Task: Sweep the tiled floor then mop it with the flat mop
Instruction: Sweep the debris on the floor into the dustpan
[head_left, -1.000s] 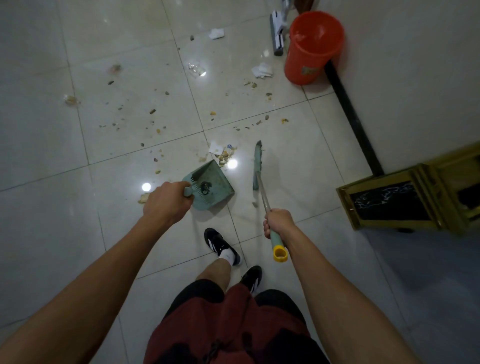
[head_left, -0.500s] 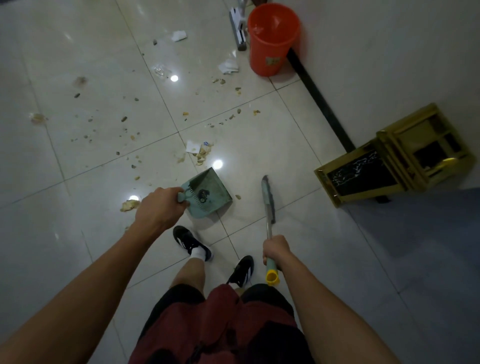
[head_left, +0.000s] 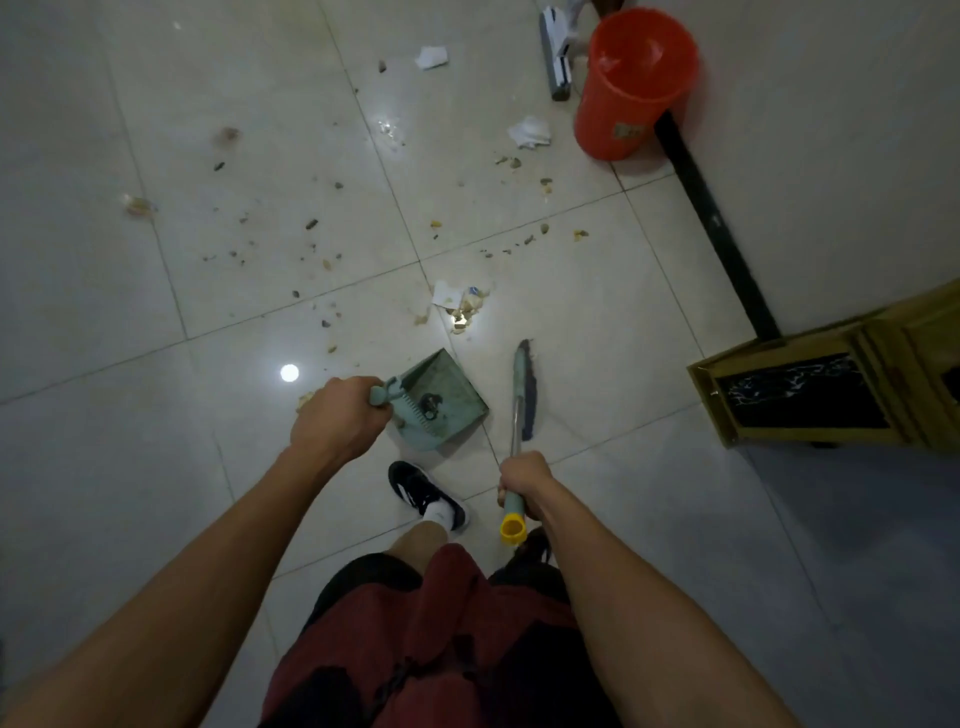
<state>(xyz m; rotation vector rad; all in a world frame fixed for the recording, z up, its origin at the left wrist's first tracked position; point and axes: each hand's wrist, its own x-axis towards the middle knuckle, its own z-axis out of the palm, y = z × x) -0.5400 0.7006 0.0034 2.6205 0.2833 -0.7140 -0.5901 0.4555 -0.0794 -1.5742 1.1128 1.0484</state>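
Grip: left hand (head_left: 335, 418) is fisted round the dustpan (head_left: 439, 400) handle, right hand (head_left: 522, 475) wrapped tight on the broom (head_left: 522, 387) pole
Head view, dustpan: dull green plastic, wedge-shaped with comb teeth at the back, some dark bit sitting inside – can't tell what
Broom: thin metal pole, yellow end cap, narrow head seen edge-on just right of the pan
Arms: both stretched forward and down, knuckles up
Tiled floor (head_left: 156, 291): glossy pale tiles, crumbs and paper scraps (head_left: 530, 132) scattered ahead
Flat mop (head_left: 556, 57): beside the orange bucket (head_left: 631, 83), cut off by the top edge
Hidden: right shoe mostly behind the forearm
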